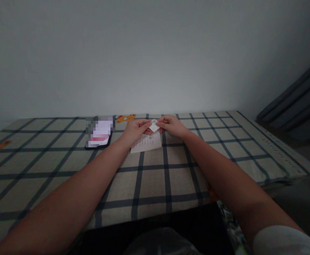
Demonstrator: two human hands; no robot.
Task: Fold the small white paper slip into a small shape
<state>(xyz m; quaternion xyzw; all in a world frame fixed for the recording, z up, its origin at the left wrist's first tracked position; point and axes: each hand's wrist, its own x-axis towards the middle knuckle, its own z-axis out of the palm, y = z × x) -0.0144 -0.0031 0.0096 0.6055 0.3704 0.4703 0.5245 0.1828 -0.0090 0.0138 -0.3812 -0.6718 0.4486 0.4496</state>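
Note:
Between my two hands is a small piece of folded white paper, shaped like a diamond. My left hand pinches its left corner between thumb and fingers. On the opposite side, my right hand grips the right corner the same way. Below them a larger sheet of paper with printed or written lines lies on the cloth, partly covered by my left hand and wrist. The text on it is too small to read.
A phone with a lit, blurred-out screen lies left of my hands. The checked tablecloth carries orange bear prints. A pale wall rises behind the table, and a grey curtain hangs at the right.

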